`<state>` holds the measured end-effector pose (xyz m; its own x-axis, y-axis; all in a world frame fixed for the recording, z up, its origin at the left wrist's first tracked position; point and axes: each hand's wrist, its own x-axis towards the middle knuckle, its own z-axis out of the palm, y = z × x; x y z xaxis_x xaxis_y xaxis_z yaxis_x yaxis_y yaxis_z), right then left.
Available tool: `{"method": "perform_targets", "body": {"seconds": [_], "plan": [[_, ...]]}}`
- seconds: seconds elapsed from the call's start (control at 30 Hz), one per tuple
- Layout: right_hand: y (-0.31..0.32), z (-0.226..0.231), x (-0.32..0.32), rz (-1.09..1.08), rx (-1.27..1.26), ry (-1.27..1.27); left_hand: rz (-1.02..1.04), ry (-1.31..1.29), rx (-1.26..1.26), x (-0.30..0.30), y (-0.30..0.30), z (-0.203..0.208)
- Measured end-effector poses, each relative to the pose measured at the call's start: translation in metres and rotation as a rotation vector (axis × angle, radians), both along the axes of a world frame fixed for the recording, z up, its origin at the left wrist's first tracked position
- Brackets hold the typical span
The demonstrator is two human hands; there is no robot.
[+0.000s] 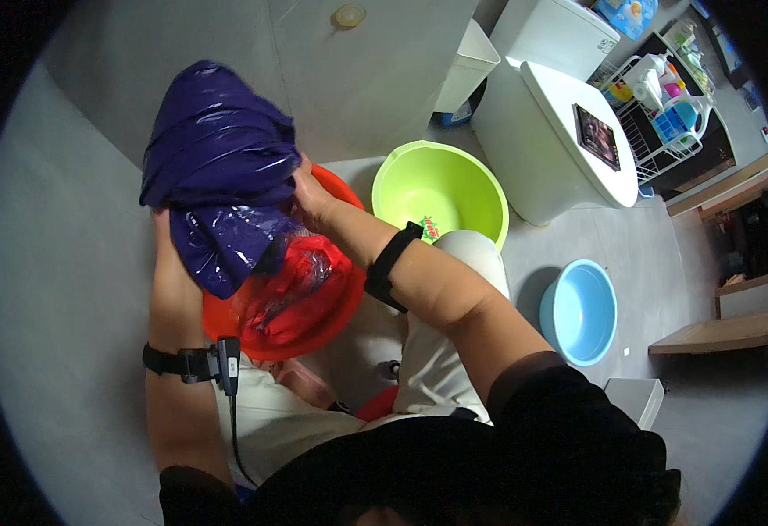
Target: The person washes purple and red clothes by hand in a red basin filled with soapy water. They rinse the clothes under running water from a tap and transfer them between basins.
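A shiny, wet-looking dark purple garment [217, 145] is bunched up above a red basin [353, 302] and droops over its left part. My left hand [162, 216] holds the garment from its lower left, most of the fingers hidden behind the folds. At its right edge my right hand [307, 195] grips the cloth, fingertips tucked out of sight. Inside the basin lies a glossy red bunched cloth [300, 294], partly covered by the purple one.
A lime-green basin [441, 180] stands right of the red one, before a white toilet [542, 131] with a phone [596, 137] on its lid. Farther right is a light-blue basin [579, 311]. A wire rack [669, 158] holds several bottles. A grey wall [59, 263] bounds the left.
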<state>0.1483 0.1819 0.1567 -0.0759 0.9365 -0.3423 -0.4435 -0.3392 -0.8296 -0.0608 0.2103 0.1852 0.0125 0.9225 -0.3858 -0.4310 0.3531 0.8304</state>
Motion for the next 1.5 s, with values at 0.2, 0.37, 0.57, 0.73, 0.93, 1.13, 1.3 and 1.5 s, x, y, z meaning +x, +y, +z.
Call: {"method": "perform_targets", "body": {"seconds": [0.2, 0.37, 0.57, 0.73, 0.93, 1.13, 1.3, 1.5], "plan": [[-0.007, 0.032, 0.009, 0.295, 0.073, 0.641, -0.031, -0.005, 0.012, 0.014, 0.001, 0.005], [-0.008, 0.037, 0.002, 0.233, 0.036, 0.558, -0.048, 0.002, 0.019, 0.02, 0.001, 0.009], [0.007, 0.017, -0.007, 0.161, 0.07, 0.629, -0.045, 0.004, 0.027, 0.021, -0.002, 0.011], [-0.001, 0.021, -0.018, 0.204, 0.013, 0.619, -0.031, 0.009, 0.019, 0.013, -0.017, 0.013], [-0.024, 0.018, -0.028, 0.224, -0.146, 0.627, -0.03, -0.032, 0.013, 0.016, -0.03, 0.016], [-0.024, 0.037, -0.015, 0.264, -0.108, 0.326, -0.041, -0.058, 0.031, 0.028, -0.034, 0.023], [-0.021, 0.047, 0.016, 0.258, -0.043, 0.358, -0.033, -0.047, 0.06, 0.029, -0.023, 0.028], [-0.012, -0.003, 0.041, -0.012, -0.144, 0.138, -0.011, -0.028, 0.064, 0.006, -0.028, 0.03]]}}
